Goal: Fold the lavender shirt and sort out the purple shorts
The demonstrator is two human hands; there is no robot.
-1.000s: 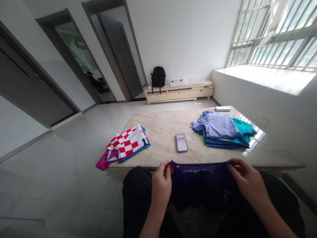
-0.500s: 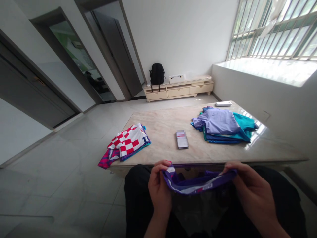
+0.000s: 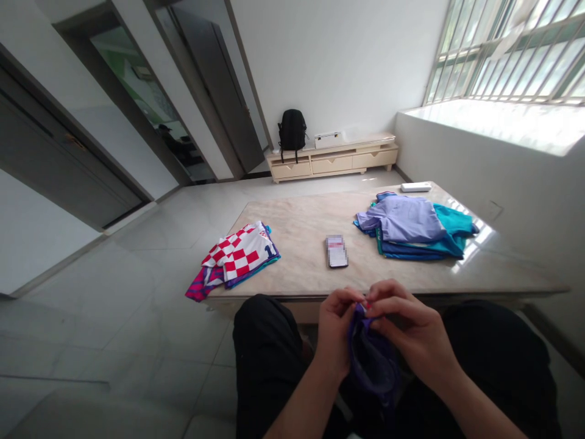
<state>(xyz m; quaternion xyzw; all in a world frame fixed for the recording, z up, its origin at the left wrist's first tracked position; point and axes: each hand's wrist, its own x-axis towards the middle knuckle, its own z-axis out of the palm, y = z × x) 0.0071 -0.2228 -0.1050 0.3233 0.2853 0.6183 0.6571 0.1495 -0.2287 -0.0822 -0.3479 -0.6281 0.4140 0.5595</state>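
A purple garment is hanging folded in half over the person's lap, just in front of the near edge of the desk, its two upper corners brought together at the top. The left hand is pinching one corner, its fingers closed tight on the cloth. The right hand is meeting it from the other side, its fingers likewise closed on the fabric, so that both hands are touching at the fingertips above the bundle. The rest of the garment is sagging between the wrists, against black trousers.

On the desk, straight beyond the hands, a phone is lying flat with its screen up. To the left, a folded red-and-white checked shirt is sitting on top of a small stack, with a pink-and-blue striped piece drooping over the desk's corner. To the right, a pile of lilac, blue and teal clothes is lying spread out, well apart from the phone. A small white box is resting at the far edge. Against the far wall, a low cabinet is carrying a black backpack.
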